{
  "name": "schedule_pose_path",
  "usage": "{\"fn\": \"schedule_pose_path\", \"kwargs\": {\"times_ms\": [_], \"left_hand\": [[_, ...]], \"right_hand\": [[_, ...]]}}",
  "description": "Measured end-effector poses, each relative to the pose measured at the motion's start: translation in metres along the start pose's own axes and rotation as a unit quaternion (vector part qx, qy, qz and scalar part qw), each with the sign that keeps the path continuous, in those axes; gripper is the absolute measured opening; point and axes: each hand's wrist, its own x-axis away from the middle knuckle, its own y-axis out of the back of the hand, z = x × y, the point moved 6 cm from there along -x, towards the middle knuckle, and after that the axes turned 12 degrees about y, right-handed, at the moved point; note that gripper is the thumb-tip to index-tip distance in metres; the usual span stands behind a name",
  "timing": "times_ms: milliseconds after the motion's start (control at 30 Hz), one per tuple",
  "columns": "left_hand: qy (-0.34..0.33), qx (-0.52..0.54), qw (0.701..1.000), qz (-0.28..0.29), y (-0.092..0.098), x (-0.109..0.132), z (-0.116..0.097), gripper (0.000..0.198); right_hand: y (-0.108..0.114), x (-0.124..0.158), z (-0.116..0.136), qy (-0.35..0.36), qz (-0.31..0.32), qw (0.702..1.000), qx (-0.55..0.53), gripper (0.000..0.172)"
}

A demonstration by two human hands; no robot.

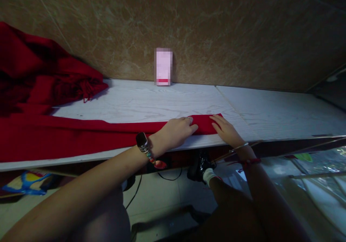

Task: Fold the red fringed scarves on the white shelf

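A long red cloth [113, 137] lies along a white wood-grain shelf, wide at the left and folded into a narrow band toward the right. My left hand [177, 130] rests on the band with its fingers curled onto the cloth and its thumb pointing right. At the band's right end, my right hand [225, 128] lies with fingers stretched and slightly apart, touching the cloth. The far left holds a bunched heap of red fabric [40, 65] with a fringe; whether it joins the band I cannot tell.
A blurred-out pink upright object [163, 67] stands against the brown marbled wall [229, 36] behind the shelf [140, 99]. Below the shelf's front edge are a blue and yellow packet [27, 182], a black cable [135, 193], and a foot in a black shoe [202, 164].
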Motion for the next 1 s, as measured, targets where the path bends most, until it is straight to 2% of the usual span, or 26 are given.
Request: {"fn": "schedule_pose_path", "kwargs": {"times_ms": [67, 200, 367, 500, 633, 800, 1000], "left_hand": [[-0.020, -0.008, 0.999, 0.028, -0.006, 0.002, -0.003, 0.033], [-0.014, -0.003, 0.997, 0.081, -0.018, 0.003, -0.005, 0.039], [-0.022, 0.055, 0.997, 0.051, -0.025, -0.002, -0.005, 0.037], [-0.018, 0.090, 0.989, 0.119, -0.046, -0.006, -0.001, 0.056], [-0.009, 0.124, 0.979, 0.164, -0.053, -0.008, 0.004, 0.060], [-0.011, 0.141, 0.975, 0.171, -0.052, -0.017, 0.006, 0.059], [-0.012, 0.147, 0.981, 0.127, -0.052, -0.032, 0.008, 0.055]], "right_hand": [[0.000, 0.001, 0.000, 0.002, 0.001, 1.000, 0.000, 0.044], [0.000, 0.001, 0.001, 0.000, 0.006, 1.000, 0.003, 0.044], [0.006, -0.003, 0.015, 0.010, 0.003, 1.000, 0.027, 0.045], [0.000, -0.003, 0.027, 0.001, 0.060, 0.997, 0.041, 0.047], [-0.008, 0.000, 0.028, -0.022, 0.113, 0.992, 0.057, 0.047], [-0.008, 0.000, 0.019, -0.039, 0.115, 0.990, 0.067, 0.048], [-0.008, -0.007, -0.001, -0.046, 0.100, 0.991, 0.072, 0.049]]}}
